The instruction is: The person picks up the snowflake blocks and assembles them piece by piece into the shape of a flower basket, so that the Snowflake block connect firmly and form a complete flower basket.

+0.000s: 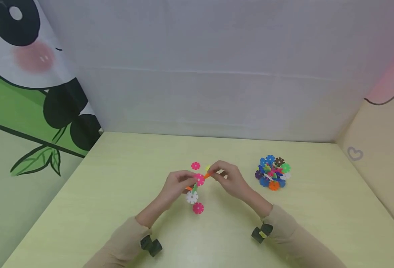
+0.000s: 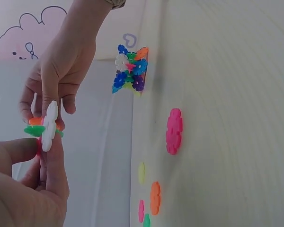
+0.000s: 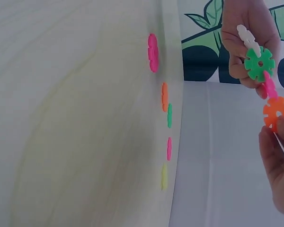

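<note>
My left hand (image 1: pixel 178 185) pinches a short chain of notched snowflake discs: a white disc (image 3: pixel 248 40), a green disc (image 3: pixel 260 64) and a pink disc (image 1: pixel 200 179) joined at angles. An orange disc (image 3: pixel 277 112) meets the pink one's edge; whether its slot is fully engaged I cannot tell. Thumb and fingers of my right hand (image 1: pixel 231 180) pinch that orange disc from the other side. In the left wrist view, the white disc (image 2: pixel 49 126) stands edge-on and partly hides the pink and orange pieces.
Loose discs lie around the hands: a near pink disc (image 1: pixel 198 208), a far pink disc (image 1: pixel 195 166), a yellow disc (image 3: pixel 164 177), an orange disc (image 2: pixel 155 197) and a green disc (image 3: pixel 170 115). A pile of mixed discs (image 1: pixel 272 173) sits farther right on the table (image 1: pixel 116 178).
</note>
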Demonstrator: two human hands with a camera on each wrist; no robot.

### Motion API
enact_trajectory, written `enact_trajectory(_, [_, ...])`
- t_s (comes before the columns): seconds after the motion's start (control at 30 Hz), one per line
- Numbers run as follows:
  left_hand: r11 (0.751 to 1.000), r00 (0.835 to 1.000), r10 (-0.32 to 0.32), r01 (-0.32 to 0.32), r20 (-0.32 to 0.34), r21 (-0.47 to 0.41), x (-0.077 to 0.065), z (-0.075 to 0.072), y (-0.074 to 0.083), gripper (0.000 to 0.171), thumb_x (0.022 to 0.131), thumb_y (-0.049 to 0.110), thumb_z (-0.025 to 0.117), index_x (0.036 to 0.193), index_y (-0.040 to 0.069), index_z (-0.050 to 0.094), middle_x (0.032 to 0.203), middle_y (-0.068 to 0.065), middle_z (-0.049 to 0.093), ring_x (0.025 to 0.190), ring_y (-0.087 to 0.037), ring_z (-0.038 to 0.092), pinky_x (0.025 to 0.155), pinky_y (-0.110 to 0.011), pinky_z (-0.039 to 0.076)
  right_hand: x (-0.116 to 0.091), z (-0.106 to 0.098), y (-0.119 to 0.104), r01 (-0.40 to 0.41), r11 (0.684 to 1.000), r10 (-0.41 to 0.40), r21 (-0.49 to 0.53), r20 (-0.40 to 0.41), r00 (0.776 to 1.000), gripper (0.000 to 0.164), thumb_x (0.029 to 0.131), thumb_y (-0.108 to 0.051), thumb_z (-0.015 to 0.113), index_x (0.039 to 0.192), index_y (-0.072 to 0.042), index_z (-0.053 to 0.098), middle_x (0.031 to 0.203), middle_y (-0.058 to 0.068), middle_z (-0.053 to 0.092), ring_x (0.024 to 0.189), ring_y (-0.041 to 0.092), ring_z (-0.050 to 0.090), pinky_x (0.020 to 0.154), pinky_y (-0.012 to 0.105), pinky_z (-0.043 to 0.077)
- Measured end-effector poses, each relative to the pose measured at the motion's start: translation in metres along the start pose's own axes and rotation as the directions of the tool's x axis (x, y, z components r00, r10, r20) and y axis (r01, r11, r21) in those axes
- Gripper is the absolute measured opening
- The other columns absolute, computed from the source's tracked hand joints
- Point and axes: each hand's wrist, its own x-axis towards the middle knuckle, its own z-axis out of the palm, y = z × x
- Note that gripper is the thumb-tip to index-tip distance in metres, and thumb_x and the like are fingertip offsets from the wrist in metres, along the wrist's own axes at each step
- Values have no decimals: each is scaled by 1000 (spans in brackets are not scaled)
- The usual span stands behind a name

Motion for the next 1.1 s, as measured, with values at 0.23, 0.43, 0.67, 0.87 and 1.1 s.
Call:
enact_trajectory(0.23, [999, 999, 23, -24, -45, -40, -3, 2, 9, 14, 83, 8, 65, 92, -2, 67, 82, -9, 67, 70, -16, 63, 67, -31, 55, -1, 2, -5, 128, 991, -131, -45, -77, 988, 13, 75, 15, 63, 82, 4, 64, 78, 13, 65, 72, 24, 62, 60, 30, 54])
enact_trajectory(0.43, [997, 995, 25, -31, -92, -67, -9, 6, 17, 13, 81, 5, 66, 90, -5, 67, 80, -12, 67, 68, -17, 64, 66, -30, 55, -2, 3, -4, 140, 990, -142, -27, -97, 985, 12, 74, 16, 63, 80, 6, 64, 76, 15, 65, 69, 28, 63, 60, 29, 54])
enact_trajectory(0.67, [998, 995, 26, -31, -94, -48, -7, 9, 14, 12, 82, 4, 65, 89, -5, 67, 78, -12, 66, 66, -17, 64, 65, -30, 55, -4, 9, 19, 229, 970, -235, -81, -82, 969, 17, 71, 16, 66, 80, 1, 66, 75, 11, 66, 67, 21, 63, 59, 25, 54])
enact_trajectory(0.87, [999, 998, 3, -6, -58, -47, -2, 3, 5, 14, 83, 8, 64, 92, -2, 66, 79, -8, 66, 68, -15, 62, 67, -30, 55, 3, 3, 31, 138, 987, -135, -83, 34, 990, 15, 77, 3, 67, 91, -3, 66, 84, 8, 67, 75, 16, 64, 62, 22, 53])
enact_trajectory(1.1, [998, 994, -49, 44, -99, -54, -1, -11, -6, 15, 85, 7, 62, 96, -2, 65, 86, -9, 66, 75, -16, 62, 69, -33, 55, 23, -8, 69, -245, 962, 261, -123, 134, 956, 31, 84, -13, 64, 113, -3, 60, 104, 15, 62, 92, 23, 59, 74, 32, 52])
